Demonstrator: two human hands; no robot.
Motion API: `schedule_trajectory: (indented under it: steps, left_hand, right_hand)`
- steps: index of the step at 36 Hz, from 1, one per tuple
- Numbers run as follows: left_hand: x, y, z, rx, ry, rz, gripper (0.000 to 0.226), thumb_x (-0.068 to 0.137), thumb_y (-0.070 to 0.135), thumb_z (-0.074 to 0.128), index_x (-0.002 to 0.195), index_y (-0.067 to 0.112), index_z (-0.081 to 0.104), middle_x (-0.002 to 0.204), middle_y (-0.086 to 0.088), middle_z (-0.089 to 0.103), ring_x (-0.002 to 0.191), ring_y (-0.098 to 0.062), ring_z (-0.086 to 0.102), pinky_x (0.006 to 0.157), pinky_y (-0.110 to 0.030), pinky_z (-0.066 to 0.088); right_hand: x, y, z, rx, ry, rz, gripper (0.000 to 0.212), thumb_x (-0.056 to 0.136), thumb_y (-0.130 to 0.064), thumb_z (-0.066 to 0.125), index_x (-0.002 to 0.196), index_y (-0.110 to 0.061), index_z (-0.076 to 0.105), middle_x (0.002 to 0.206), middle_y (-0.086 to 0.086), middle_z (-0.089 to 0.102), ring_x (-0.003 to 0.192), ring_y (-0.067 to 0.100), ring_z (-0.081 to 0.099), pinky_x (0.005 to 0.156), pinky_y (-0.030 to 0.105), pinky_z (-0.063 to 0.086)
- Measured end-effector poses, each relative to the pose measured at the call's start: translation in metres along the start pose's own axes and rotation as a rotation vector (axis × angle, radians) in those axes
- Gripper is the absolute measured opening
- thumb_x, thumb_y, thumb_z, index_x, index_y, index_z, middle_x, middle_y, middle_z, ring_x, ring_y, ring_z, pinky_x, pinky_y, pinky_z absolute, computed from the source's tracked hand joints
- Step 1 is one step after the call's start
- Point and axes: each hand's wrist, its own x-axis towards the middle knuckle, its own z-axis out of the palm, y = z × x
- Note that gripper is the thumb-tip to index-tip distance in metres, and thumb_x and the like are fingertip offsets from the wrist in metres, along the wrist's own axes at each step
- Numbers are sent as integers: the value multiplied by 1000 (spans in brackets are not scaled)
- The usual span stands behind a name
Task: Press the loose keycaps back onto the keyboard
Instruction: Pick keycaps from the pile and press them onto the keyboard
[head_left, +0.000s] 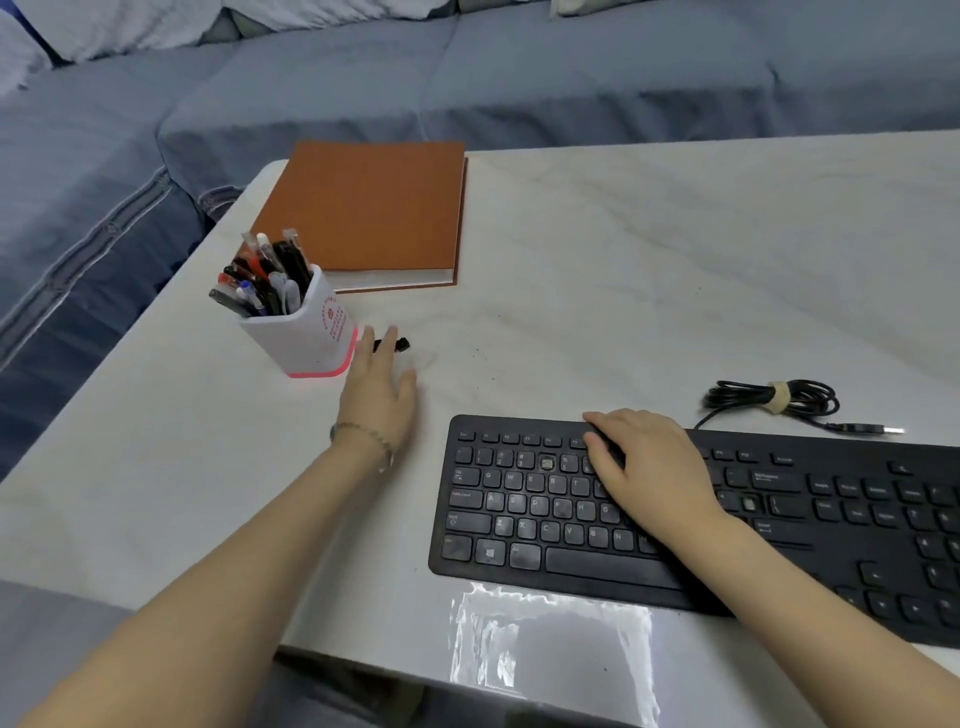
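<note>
Left hand (382, 387), fingers straight, reaches keycaps (401, 344); right hand (644, 462) lies flat on keyboard (519, 540), with gaps (546, 462) either side unfilled.

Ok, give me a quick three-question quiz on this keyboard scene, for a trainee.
1. True or false: the right hand rests on the keyboard.
2. The loose keycaps lie right beside: A) the pen cup, B) the coiled cable, C) the orange notebook.
3. Which hand reaches toward the keycaps?
Key: 1 true; 2 A; 3 the left hand.
</note>
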Motion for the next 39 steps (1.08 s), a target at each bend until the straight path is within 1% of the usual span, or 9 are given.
schedule_trajectory:
  steps: [5, 11, 20, 23, 27, 29, 32, 35, 39]
  left_hand:
    - [40, -7, 13, 117, -84, -54, 50, 100, 20, 35, 147, 16, 20, 156, -8, 11, 143, -24, 9, 114, -34, 13]
    - [42, -13, 13, 96, 18, 106, 26, 92, 5, 51, 115, 3, 63, 118, -14, 59, 112, -29, 50, 98, -25, 32]
    - [-6, -15, 4, 230, -64, 334, 20, 92, 5, 52, 106, 1, 66, 102, -17, 60, 100, -34, 49, 80, -25, 33]
    - [-19, -19, 0, 229, -62, 302, 18, 90, 5, 55, 103, -1, 66, 99, -17, 60, 97, -32, 53, 80, -27, 37]
    - [-25, -11, -11, -121, 13, -54, 12, 88, 4, 58, 95, 2, 68, 86, -10, 66, 77, -19, 62, 77, -20, 43]
    - [-27, 0, -16, -501, 3, -350, 9, 88, 1, 57, 88, 2, 65, 73, -5, 63, 56, -9, 63, 62, -16, 52]
    - [-31, 22, -24, -1127, -96, -728, 14, 91, 2, 51, 80, -1, 60, 78, -11, 60, 58, -10, 62, 46, -12, 49]
    - [-43, 46, -31, -1489, -241, -848, 18, 94, 3, 44, 83, -4, 56, 74, -17, 62, 49, -12, 63, 45, -14, 50]
    - [-65, 77, -26, -1580, -423, -827, 13, 87, 1, 48, 84, -7, 59, 67, -16, 66, 52, -15, 65, 47, -16, 51]
  right_hand:
    - [0, -2, 0, 5, 0, 4, 28, 91, -25, 51, 114, -14, 64, 100, -1, 67, 95, 22, 57, 87, 29, 33]
    - [-2, -3, -1, 2, 15, 7, 25, 88, -23, 56, 110, -13, 66, 94, -1, 67, 90, 22, 59, 82, 26, 32]
    - [-2, -6, -4, 8, 27, 2, 28, 86, -23, 52, 103, -9, 69, 88, 1, 69, 82, 24, 62, 80, 33, 44]
    - [-2, -7, -5, 9, 31, 1, 24, 86, -20, 56, 103, -8, 69, 88, 2, 69, 83, 25, 63, 79, 34, 45]
    - [-3, -8, -6, 4, 27, 6, 32, 84, -25, 49, 102, -9, 69, 87, 2, 69, 81, 25, 63, 78, 33, 45]
    - [-2, -8, -6, 2, 31, 1, 32, 83, -25, 49, 101, -8, 69, 86, 2, 69, 80, 25, 63, 77, 33, 46]
    - [-2, -8, -5, -1, 32, -6, 29, 84, -24, 52, 102, -9, 69, 87, 2, 69, 81, 25, 63, 77, 33, 45]
    - [-2, -6, -5, 11, 27, -5, 24, 87, -18, 59, 107, -9, 67, 94, 2, 69, 88, 26, 62, 82, 32, 42]
    - [-4, -6, -11, 193, 33, 24, 31, 86, -13, 60, 117, -10, 62, 109, 1, 63, 105, 18, 54, 95, 19, 31]
